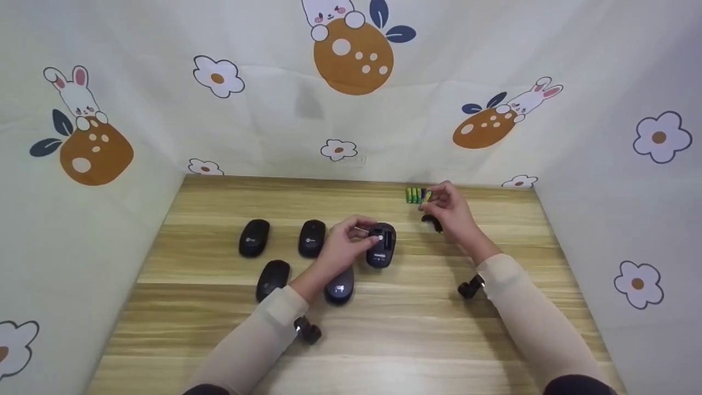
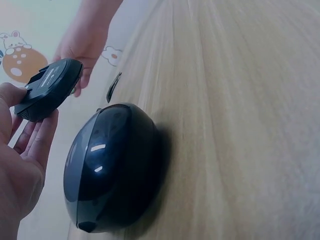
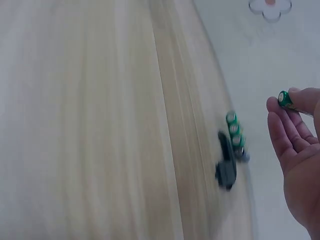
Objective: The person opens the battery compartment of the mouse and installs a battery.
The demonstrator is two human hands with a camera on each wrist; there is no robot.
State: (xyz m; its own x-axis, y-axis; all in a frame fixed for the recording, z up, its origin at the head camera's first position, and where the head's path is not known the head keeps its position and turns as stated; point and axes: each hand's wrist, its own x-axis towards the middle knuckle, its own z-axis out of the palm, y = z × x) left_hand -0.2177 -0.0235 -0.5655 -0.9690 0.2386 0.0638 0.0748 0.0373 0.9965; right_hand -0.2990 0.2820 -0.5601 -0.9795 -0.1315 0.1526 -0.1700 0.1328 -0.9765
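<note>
One battery [image 3: 284, 99] could slip, I fear, as my right hand [image 1: 451, 213] only pinches it; my left hand [image 1: 344, 244] grips a mouse [image 1: 381, 256]

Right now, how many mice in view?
5. Upturned black plastic mouse in left hand's fingers; on wood-grain table: leftmost black mouse, second black mouse right of it, nearer black mouse, nearer glossy dark mouse. Left arm partly covers the nearer two.

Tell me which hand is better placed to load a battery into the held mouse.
Right, most likely: the right hand pinches a battery, while the left hand holds the mouse with its slot uncovered.
</note>
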